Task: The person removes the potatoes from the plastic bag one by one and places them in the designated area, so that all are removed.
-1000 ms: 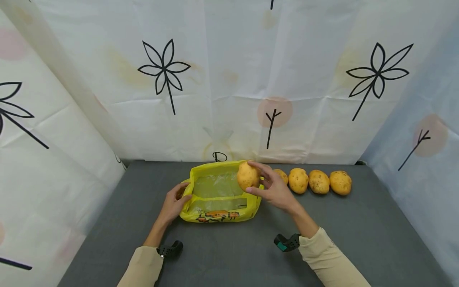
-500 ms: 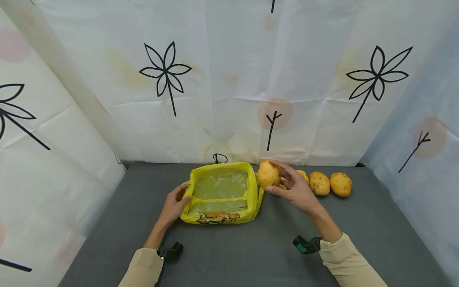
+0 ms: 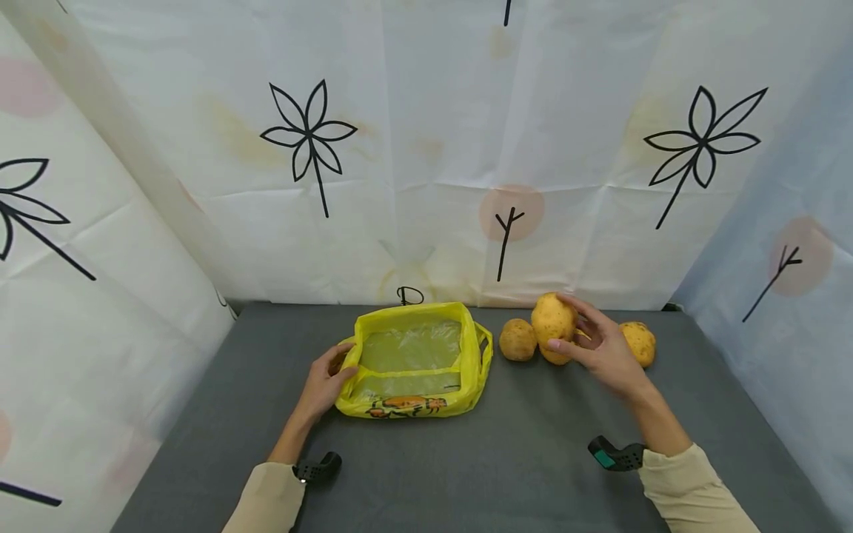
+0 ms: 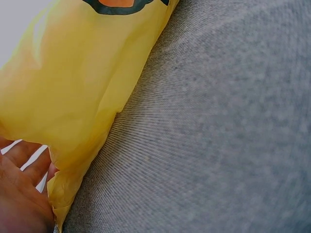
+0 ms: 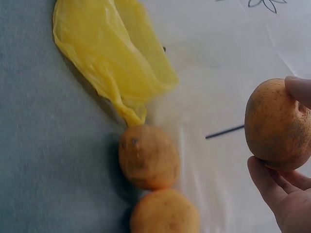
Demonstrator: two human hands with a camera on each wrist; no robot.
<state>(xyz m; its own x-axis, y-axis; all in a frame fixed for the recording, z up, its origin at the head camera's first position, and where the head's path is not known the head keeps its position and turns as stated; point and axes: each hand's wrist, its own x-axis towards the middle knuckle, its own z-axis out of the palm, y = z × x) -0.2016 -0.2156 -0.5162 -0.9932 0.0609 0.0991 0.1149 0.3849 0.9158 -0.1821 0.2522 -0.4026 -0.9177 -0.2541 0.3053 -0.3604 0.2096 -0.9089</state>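
An open yellow plastic bag (image 3: 408,400) with an orange print lies on the grey table, its mouth facing up. My left hand (image 3: 323,383) holds the bag's left rim; the left wrist view has the palm (image 4: 22,196) beside the yellow plastic (image 4: 77,82). To the right, my right hand (image 3: 605,354) grips a potato (image 3: 552,317) between thumb and fingers, raised above a row of potatoes. In the right wrist view this held potato (image 5: 272,128) hangs at the right, apart from two below.
The row runs right of the bag: a leftmost potato (image 3: 517,340), one partly under the held potato, one mostly hidden behind my hand, and a rightmost potato (image 3: 638,343). A patterned white cloth (image 3: 426,163) hangs along the table's back edge.
My right hand has carried the potato rightward from over the bag's right side to above the row, uncovering the leftmost potato. My left hand stays at the bag's rim.
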